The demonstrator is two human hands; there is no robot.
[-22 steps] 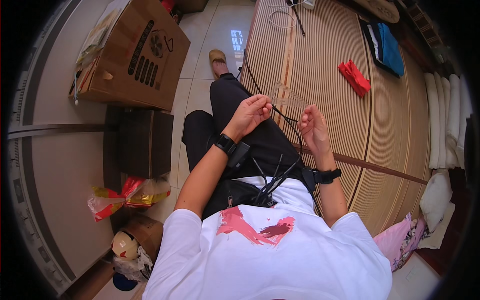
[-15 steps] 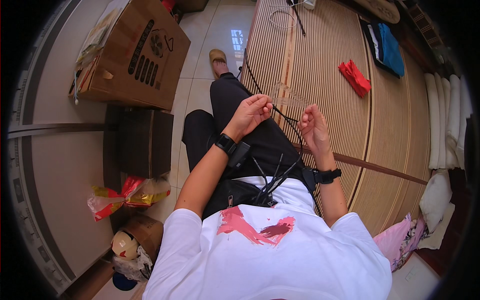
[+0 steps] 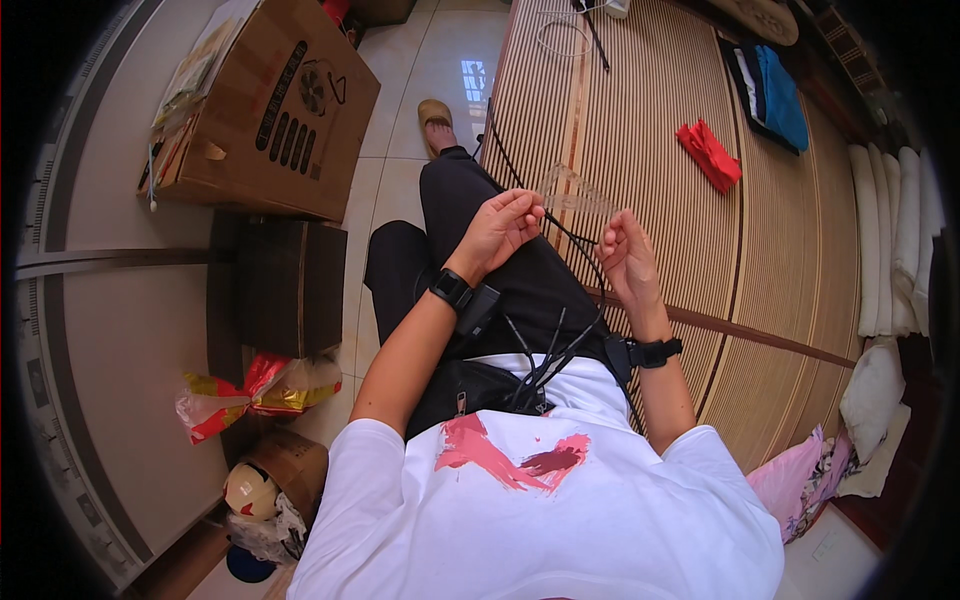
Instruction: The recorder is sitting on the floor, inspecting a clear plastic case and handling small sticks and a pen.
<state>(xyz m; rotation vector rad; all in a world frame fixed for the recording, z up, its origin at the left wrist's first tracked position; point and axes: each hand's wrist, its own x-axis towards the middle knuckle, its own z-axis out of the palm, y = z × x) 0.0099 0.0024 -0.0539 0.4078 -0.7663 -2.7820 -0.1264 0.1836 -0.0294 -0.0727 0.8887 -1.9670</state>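
I sit at the edge of a slatted wooden platform (image 3: 640,120) with my hands raised over my lap. My left hand (image 3: 500,228) is closed, pinching one end of a thin black cable (image 3: 572,234). My right hand (image 3: 626,255) is curled around the other end, a short way to the right. The cable runs taut between the two hands and trails off toward the far end of the platform. Both wrists carry black bands with small devices. Several thin black wires (image 3: 545,352) hang at my waist.
A large cardboard box (image 3: 270,110) stands on the tiled floor at left above a dark low cabinet (image 3: 285,285). Coloured bags (image 3: 255,390) lie below it. A red cloth (image 3: 710,155), blue and black folded clothes (image 3: 770,90) and white cushions (image 3: 890,240) rest on the platform.
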